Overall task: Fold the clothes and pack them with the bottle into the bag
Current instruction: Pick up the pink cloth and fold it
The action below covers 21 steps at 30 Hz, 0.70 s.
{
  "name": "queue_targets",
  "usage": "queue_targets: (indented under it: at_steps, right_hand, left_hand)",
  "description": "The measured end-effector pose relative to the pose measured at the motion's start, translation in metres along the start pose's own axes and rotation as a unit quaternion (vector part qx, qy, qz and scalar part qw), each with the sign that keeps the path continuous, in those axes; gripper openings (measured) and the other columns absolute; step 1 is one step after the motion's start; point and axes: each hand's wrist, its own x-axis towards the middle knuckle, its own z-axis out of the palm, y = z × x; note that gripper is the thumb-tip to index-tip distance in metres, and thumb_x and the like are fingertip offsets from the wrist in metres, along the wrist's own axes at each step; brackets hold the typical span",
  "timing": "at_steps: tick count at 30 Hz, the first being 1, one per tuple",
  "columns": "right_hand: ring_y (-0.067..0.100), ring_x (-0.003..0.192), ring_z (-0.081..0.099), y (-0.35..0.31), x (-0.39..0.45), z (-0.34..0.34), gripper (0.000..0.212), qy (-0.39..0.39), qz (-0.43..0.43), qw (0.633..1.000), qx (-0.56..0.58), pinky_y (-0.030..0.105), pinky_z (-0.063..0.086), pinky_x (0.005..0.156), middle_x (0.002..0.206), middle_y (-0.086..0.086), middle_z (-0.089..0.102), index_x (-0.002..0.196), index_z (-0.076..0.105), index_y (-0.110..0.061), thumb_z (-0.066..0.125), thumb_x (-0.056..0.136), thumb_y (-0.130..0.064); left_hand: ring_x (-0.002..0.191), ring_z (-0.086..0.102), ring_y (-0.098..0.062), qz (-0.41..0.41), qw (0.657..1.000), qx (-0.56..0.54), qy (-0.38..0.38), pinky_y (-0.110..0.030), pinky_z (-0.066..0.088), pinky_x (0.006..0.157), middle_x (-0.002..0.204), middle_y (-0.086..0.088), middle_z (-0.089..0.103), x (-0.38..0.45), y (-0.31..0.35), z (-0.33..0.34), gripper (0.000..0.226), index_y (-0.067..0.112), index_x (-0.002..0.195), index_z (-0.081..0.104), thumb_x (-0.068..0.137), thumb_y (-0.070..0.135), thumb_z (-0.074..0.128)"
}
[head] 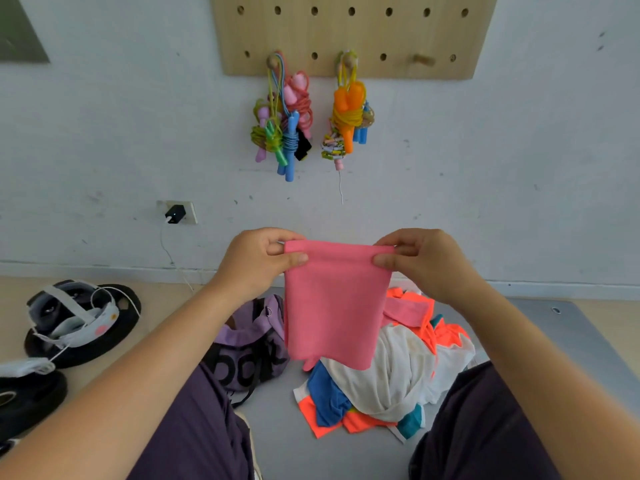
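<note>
Grey mat (571, 341) on the floor is the work surface, person sits on it, knees apart, facing a white wall with a wooden pegboard (346, 32) and hanging skipping ropes (282, 126)

Unfolded clothes pile (391, 375) sits on the mat between the knees, right of centre: white, orange, blue pieces tangled. Purple bag (249, 351) lies just left of the pile, touching the left knee, mouth looks slack

Pink garment (332, 306) held up in the air over the pile, already folded to a narrow panel, hanging straight. Left hand (256, 261) pinches the top left corner, thumb in front, fingers behind. Right hand (426, 261) pinches the top right corner the same way

Step in hand, my read: finishing the fold on pink. To do it well: keep the top edge taut and level, lower it so the bottom edge lands first on bare mat, not on the pile, then fold the top down over it and press flat. A small stub sticks out at the bottom left edge, tuck it in first

Can't see: the bottle, anywhere. Bag interior hidden, print on it partly covered by the knee. Pile count unclear. Dark items with straps at far left are cut off by the frame
</note>
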Motion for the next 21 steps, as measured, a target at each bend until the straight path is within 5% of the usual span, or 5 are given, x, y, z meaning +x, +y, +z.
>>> queue_targets:
  at_steps: [6,12,16,18,21]
  right_hand:
    - [-0.001,0.085,0.055,-0.004,0.000,-0.002,0.018,0.024,-0.046,0.998,-0.034,0.015,0.043,0.076,0.091,-0.006,0.058,0.082,0.065,-0.040,0.069,0.087,-0.023]
    - [0.005,0.059,0.042,-0.002,-0.001,0.009,0.013,0.029,-0.016,0.994,0.101,0.021,0.038,0.059,0.064,-0.017,0.048,0.089,0.053,-0.028,0.050,0.099,-0.035]
    - [0.003,0.052,0.041,-0.002,0.003,0.016,0.013,0.093,-0.015,0.988,0.124,0.013,0.036,0.047,0.059,-0.018,0.047,0.088,0.054,-0.031,0.049,0.099,-0.037]
    - [0.004,0.054,0.044,0.000,0.005,0.016,0.013,0.110,0.013,0.977,0.184,0.016,0.041,0.048,0.061,-0.015,0.051,0.087,0.057,-0.031,0.052,0.097,-0.039]
    - [0.005,0.060,0.055,0.005,0.004,0.016,0.020,0.063,0.054,0.945,0.317,0.020,0.047,0.051,0.068,-0.013,0.062,0.097,0.062,-0.031,0.061,0.090,-0.050]
  left_hand:
    - [0.079,0.062,-0.006,0.083,0.984,0.157,0.032,-0.015,0.048,0.072,0.089,0.007,0.067,-0.001,0.008,0.001,0.007,0.023,0.088,0.069,0.087,0.029,0.073]
    - [0.072,0.059,-0.005,0.007,0.998,-0.056,-0.004,-0.020,0.047,0.069,0.079,0.009,0.064,-0.001,0.013,0.010,0.025,0.012,0.095,0.063,0.095,0.036,0.060]
    - [0.078,0.068,-0.015,-0.108,0.949,-0.282,-0.092,-0.024,0.056,0.064,0.088,0.000,0.073,0.000,0.013,0.016,0.045,0.018,0.094,0.076,0.077,0.059,0.073]
    - [0.089,0.071,-0.018,-0.129,0.932,-0.284,-0.186,-0.029,0.058,0.072,0.102,-0.006,0.075,-0.003,0.005,0.020,0.042,0.018,0.097,0.079,0.072,0.051,0.079]
    - [0.097,0.071,-0.019,-0.130,0.929,-0.307,-0.160,-0.031,0.059,0.077,0.110,-0.009,0.074,-0.002,-0.004,0.028,0.025,0.016,0.101,0.076,0.080,0.030,0.076]
